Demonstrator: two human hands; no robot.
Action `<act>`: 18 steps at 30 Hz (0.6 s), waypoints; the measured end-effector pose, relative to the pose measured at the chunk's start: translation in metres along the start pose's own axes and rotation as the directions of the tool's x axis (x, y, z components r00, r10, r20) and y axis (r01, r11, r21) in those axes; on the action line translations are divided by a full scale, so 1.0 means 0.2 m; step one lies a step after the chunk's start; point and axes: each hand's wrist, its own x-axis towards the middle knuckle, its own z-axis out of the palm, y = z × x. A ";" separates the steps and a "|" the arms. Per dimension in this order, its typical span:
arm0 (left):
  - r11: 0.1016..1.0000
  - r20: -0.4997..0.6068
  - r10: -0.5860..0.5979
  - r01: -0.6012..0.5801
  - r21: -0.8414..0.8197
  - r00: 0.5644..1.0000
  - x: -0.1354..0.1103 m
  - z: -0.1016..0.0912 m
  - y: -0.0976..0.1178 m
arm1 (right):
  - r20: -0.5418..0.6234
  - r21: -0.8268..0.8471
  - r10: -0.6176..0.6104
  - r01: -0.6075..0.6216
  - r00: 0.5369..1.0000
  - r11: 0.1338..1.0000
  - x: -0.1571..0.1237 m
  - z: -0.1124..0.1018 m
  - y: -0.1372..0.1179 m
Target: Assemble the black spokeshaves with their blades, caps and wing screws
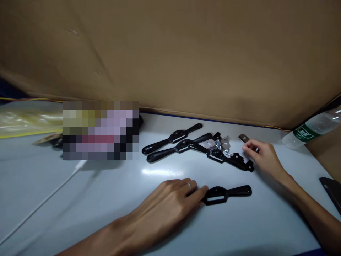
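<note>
Low in the middle, my left hand (173, 199) is closed on one end of a black spokeshave body (238, 191); its slotted middle and other handle stick out to the right. My right hand (263, 156) pinches a small slotted metal spokeshave blade (243, 137) by its near edge, just off the parts pile. Two more spokeshave bodies (157, 145) lie side by side behind, and a third body (199, 147) rests across one of them. Loose blades (225, 143), small screws (228, 153) and black cap pieces (249, 166) are heaped around it.
A water bottle (303, 135) with a green label lies tilted at the right. A black flat object (330, 193) sits at the right edge. A pixelated item (101, 131) and a white cable (39, 206) are on the left. A cardboard wall (170, 60) closes off the back.
</note>
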 end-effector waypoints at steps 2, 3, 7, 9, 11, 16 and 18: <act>1.000 0.013 0.005 -0.005 -0.003 1.000 -0.01 0.01 0.00 | 0.024 0.000 0.031 -0.031 0.999 1.000 0.05 -0.02 0.09; 1.000 0.013 0.009 -0.009 -0.005 1.000 -0.01 0.02 -0.01 | 0.041 -0.001 0.039 -0.039 0.998 0.999 0.07 -0.04 0.12; 1.000 -0.027 0.017 -0.017 -0.011 0.999 -0.02 0.04 -0.02 | 0.115 -0.035 0.024 -0.020 0.993 0.999 0.08 -0.16 0.15; 0.999 -0.034 0.031 -0.031 -0.010 0.999 -0.03 0.05 -0.02 | 0.253 -0.026 -0.027 0.034 0.967 0.999 0.05 -0.23 0.12; 0.999 -0.031 0.043 -0.043 -0.004 0.999 -0.03 0.04 -0.02 | 0.379 -0.009 -0.081 0.091 0.922 0.996 0.02 -0.26 0.09; 0.998 -0.052 0.058 -0.057 0.020 0.997 -0.02 0.03 -0.02 | 0.550 -0.139 -0.041 0.140 0.834 0.980 -0.04 -0.24 0.02; 0.998 -0.046 0.063 -0.062 0.027 0.997 -0.01 0.02 -0.02 | 0.572 -0.161 -0.008 0.122 0.820 0.979 -0.05 -0.24 0.02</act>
